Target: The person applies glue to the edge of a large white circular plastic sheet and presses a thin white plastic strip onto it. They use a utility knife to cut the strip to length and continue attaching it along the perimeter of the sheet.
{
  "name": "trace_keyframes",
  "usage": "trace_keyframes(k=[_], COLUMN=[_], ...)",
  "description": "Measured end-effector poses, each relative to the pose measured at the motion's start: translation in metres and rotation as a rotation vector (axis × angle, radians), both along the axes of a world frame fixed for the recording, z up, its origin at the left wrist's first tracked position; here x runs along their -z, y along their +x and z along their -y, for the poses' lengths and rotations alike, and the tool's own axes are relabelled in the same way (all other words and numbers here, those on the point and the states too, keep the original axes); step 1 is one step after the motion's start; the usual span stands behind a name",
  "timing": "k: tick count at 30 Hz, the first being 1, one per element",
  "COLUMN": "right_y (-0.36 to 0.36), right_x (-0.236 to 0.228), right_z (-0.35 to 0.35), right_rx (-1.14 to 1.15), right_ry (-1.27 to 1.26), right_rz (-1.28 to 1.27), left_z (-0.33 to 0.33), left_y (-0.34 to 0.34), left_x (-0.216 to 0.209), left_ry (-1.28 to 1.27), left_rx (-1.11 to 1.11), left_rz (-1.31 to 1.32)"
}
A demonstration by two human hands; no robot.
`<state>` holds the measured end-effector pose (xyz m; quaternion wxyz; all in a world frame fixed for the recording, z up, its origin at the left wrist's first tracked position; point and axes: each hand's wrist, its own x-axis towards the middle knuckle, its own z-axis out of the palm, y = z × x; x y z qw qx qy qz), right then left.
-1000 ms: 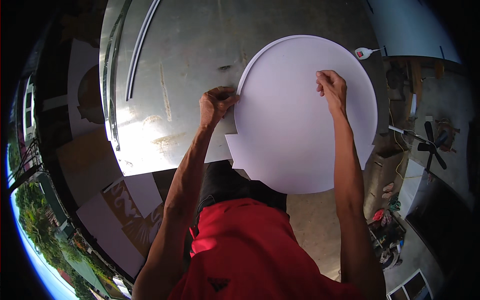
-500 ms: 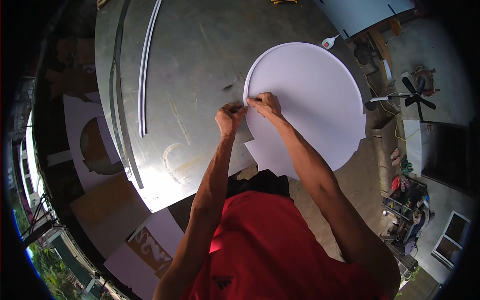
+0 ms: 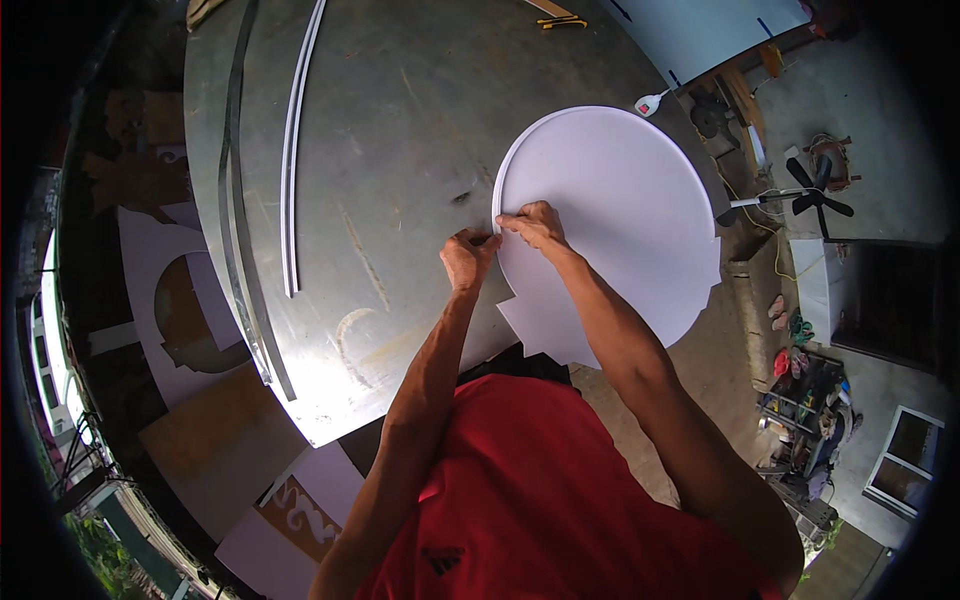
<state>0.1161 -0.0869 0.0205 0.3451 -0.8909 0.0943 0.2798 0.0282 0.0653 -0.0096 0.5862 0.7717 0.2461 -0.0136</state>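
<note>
A large white round panel point(image 3: 620, 220) lies at the right part of the metal table, with a notched, squared-off piece of its outline toward me. Along its curved edge stands a thin white edging strip point(image 3: 503, 178). At the panel's left edge, my left hand point(image 3: 466, 262) is closed, its fingertips pinching the strip from outside. My right hand point(image 3: 537, 226) reaches over the panel from the right, thumb and fingers closed on the same strip just beside the left fingertips. The fingers partly hide the strip where they meet.
Long white strips point(image 3: 291, 170) and dark strips point(image 3: 236, 190) lie on the metal table point(image 3: 400, 120) at left. A white bottle point(image 3: 650, 103) stands beyond the panel, and a yellow-handled tool point(image 3: 562, 21) lies at the far edge. A fan point(image 3: 820, 197) stands to the right.
The whole view has shifted slightly, so the table and panel sit lower in the picture. Both hands keep nearly the same spot on the panel's left edge.
</note>
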Motion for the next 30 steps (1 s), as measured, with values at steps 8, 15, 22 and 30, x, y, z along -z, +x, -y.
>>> trace_keyframes(k=[8,15,22,30], right_y=[0.000,-0.001,-0.004,0.001], right_x=[-0.003,0.002,-0.002,0.007], right_z=[-0.001,0.004,0.003,0.007], right_rx=[0.048,0.072,0.095,0.025], right_ry=[0.143,0.184,0.240,0.156], right_rz=[-0.010,-0.034,-0.043,-0.020], left_z=[-0.004,-0.002,-0.003,-0.002], left_y=[0.002,0.003,0.001,0.004], left_x=[0.001,-0.004,-0.001,-0.004], left_ry=[-0.026,0.006,0.020,-0.017], left_rx=[0.029,0.016,0.031,0.020], left_rz=[-0.032,-0.062,-0.059,-0.095])
